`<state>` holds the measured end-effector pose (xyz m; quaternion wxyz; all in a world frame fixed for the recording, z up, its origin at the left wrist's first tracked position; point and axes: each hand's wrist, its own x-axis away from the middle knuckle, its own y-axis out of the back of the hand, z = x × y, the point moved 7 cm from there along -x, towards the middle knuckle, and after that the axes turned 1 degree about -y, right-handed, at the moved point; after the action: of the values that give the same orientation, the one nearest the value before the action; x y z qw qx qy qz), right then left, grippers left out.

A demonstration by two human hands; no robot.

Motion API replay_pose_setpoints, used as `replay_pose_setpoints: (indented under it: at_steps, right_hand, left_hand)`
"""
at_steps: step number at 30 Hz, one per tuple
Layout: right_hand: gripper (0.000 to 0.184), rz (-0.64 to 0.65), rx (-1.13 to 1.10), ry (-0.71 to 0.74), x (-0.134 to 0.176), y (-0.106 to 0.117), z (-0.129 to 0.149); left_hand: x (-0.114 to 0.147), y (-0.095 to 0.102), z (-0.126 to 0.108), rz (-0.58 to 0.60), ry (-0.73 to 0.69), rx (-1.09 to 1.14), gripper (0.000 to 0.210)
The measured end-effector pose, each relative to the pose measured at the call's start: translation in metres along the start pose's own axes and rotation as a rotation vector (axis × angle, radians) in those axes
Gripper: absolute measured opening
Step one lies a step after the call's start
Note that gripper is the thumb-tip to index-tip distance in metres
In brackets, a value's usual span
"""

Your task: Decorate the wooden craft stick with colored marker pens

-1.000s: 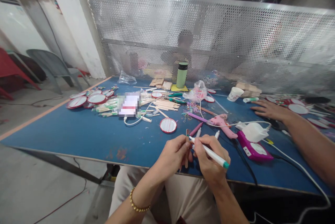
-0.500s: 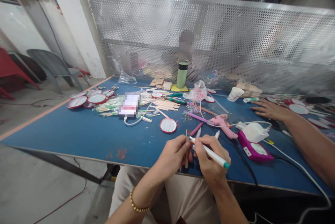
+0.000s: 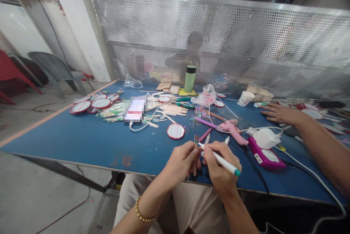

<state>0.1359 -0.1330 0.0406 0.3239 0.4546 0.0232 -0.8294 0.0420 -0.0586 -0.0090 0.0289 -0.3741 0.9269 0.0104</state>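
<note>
My left hand [image 3: 182,163] is closed on a flat wooden craft stick [image 3: 195,166], held upright near the table's front edge. A green mark shows near the stick's top end. In my right hand [image 3: 222,164] is a white marker [image 3: 222,162] with a green end, its tip close beside the stick; whether it touches I cannot tell. Just beyond my hands lie a magenta marker [image 3: 205,135] and white pens [image 3: 207,138]. A round white disc with a red rim [image 3: 175,131] rests on the table ahead of my left hand.
A pink glue gun [image 3: 235,132] and a magenta power strip [image 3: 265,153] with cables lie to the right. Another person's hand [image 3: 281,113] rests at far right. Beyond are loose sticks [image 3: 173,109], a phone [image 3: 135,109], a green bottle [image 3: 190,79] and a paper cup [image 3: 245,98].
The green mark near the top of the stick looks wider now. My hands have barely moved. The other person's hand has shifted slightly left.
</note>
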Motion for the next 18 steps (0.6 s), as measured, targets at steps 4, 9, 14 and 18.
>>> replay_pose_setpoints:
  at_steps: [4, 9, 14, 18]
  right_hand:
    - [0.017, 0.018, -0.003, 0.021, -0.0002, -0.0019, 0.0012]
    - [0.017, 0.019, 0.017, 0.060, -0.0015, -0.0014, 0.0038]
    - [0.015, -0.002, 0.002, 0.058, -0.0014, -0.0002, 0.0047]
    - [0.015, 0.017, -0.022, 0.041, -0.0008, -0.0019, 0.0029]
  left_hand:
    - [-0.0001, 0.0000, 0.0004, -0.001, -0.002, 0.003, 0.038]
    - [-0.0002, -0.0004, 0.0006, 0.002, 0.006, 0.003, 0.038]
    - [0.0001, -0.0004, -0.0009, 0.005, -0.008, 0.001, 0.038]
    - [0.0002, -0.0008, -0.0005, 0.007, 0.004, 0.009, 0.038]
